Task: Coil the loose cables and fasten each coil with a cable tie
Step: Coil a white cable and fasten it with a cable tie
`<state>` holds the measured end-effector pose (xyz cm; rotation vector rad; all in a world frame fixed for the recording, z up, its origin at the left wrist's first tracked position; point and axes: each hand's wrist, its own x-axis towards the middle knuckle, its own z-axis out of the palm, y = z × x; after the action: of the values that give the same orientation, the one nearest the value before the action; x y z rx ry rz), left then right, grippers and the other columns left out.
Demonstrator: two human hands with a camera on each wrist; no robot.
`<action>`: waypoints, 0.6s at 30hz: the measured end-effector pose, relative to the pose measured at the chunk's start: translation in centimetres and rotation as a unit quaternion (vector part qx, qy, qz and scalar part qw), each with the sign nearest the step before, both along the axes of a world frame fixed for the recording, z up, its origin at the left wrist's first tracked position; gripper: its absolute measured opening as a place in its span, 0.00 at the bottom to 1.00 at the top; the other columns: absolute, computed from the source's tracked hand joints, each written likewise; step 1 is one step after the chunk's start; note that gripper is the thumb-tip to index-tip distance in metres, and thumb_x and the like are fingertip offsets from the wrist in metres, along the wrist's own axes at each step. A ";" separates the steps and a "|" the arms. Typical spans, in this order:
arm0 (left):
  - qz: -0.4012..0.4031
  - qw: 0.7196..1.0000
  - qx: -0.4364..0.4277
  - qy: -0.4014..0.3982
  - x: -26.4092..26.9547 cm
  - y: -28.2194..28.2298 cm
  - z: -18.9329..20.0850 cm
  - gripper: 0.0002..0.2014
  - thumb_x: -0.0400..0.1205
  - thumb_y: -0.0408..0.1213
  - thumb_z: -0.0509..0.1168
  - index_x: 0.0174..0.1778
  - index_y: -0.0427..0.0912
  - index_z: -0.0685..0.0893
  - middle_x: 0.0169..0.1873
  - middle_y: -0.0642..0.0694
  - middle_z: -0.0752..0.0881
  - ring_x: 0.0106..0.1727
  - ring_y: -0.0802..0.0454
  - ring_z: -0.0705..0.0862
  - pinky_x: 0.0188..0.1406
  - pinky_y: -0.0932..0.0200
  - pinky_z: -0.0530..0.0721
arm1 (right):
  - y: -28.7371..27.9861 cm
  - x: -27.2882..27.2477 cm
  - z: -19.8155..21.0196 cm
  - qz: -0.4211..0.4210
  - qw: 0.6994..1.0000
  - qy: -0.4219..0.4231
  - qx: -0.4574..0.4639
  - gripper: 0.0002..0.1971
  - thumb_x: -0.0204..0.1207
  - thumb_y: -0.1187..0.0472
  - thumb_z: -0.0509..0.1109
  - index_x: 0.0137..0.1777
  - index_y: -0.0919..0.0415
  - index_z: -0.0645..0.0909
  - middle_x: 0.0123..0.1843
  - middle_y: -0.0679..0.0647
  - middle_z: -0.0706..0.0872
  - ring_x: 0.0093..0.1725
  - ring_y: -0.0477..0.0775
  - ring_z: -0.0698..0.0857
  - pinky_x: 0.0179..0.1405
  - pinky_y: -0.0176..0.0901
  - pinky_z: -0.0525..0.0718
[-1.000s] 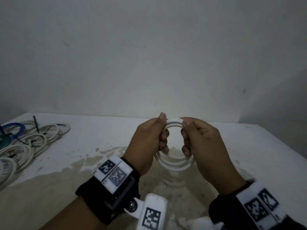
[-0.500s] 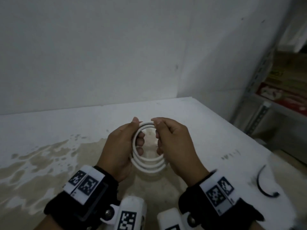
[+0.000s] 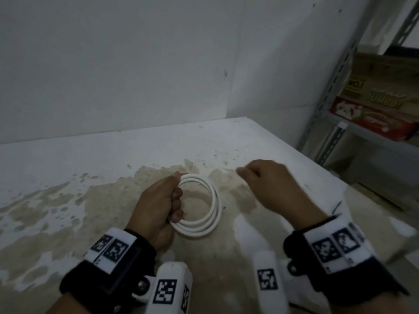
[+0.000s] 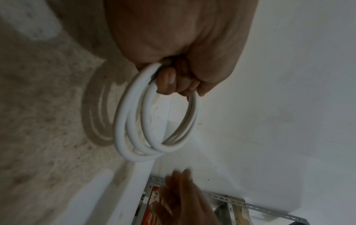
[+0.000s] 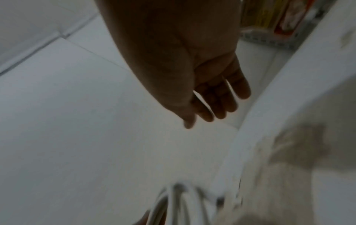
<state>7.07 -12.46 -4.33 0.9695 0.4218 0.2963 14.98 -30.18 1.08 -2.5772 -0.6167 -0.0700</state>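
Coil [image 3: 199, 206] now hangs above the table [image 3: 68, 159] from our left hand [image 3: 156, 207] alone, fingers curled round its loops; right hand [image 3: 274, 189] has let go, fingers loosely extended, empty, likely heading for a tie

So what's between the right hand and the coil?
Nothing. In the head view only bare stained table shows between the empty right hand and the coil the left hand grips.
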 end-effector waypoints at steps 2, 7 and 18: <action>0.008 1.000 0.001 0.001 0.2 -0.3 -0.3 0.10 0.87 0.37 0.58 0.50 0.39 0.84 0.20 0.51 0.64 0.14 0.60 0.58 0.10 0.71 0.59 | -3.6 1.9 -0.1 -0.064 0.990 -0.010 -0.128 0.17 0.82 0.50 0.62 0.44 0.64 0.82 0.45 0.58 0.85 0.39 0.52 0.77 0.35 0.40 0.68; 0.006 1.000 -0.001 -0.001 0.2 -1.3 -0.6 0.10 0.87 0.37 0.57 0.51 0.39 0.83 0.18 0.53 0.66 0.15 0.60 0.59 0.10 0.69 0.59 | -10.2 4.2 -1.8 -0.193 0.938 0.077 -0.276 0.13 0.76 0.49 0.69 0.47 0.59 0.79 0.55 0.58 0.83 0.52 0.59 0.81 0.50 0.45 0.78; 0.028 0.999 -0.030 -0.024 -0.5 0.1 -0.9 0.10 0.88 0.35 0.54 0.58 0.39 0.80 0.16 0.54 0.67 0.14 0.60 0.59 0.11 0.70 0.60 | -9.9 3.3 -2.4 -0.196 0.925 0.099 -0.311 0.10 0.78 0.63 0.61 0.34 0.59 0.72 0.39 0.51 0.77 0.42 0.54 0.80 0.49 0.44 0.79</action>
<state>6.52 -12.39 -5.22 0.8913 0.4119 0.3555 18.26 -40.08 -1.36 -3.2302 -0.0260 0.3004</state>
